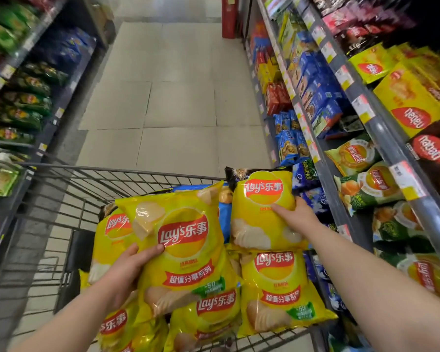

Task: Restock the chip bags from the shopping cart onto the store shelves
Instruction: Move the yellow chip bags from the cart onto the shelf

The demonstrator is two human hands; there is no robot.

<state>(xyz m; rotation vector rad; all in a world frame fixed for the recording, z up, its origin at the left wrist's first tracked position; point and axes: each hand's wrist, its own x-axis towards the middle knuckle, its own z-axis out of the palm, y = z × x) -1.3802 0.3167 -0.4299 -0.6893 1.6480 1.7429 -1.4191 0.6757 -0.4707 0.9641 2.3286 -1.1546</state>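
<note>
A wire shopping cart (92,174) stands in front of me, piled with several yellow chip bags. My left hand (127,270) grips the left edge of a large yellow chip bag (186,250) lifted above the pile. My right hand (294,214) holds a smaller yellow chip bag (262,212) at the cart's right side, close to the right shelves (381,128). Another yellow bag (277,293) lies under it in the cart.
Shelves on the right carry yellow and green chip bags (366,184), blue packs (318,102) and boxes. Left shelves (43,97) hold green and blue bags. A tiled aisle floor (168,85) runs ahead; a red column (229,16) stands at its far end.
</note>
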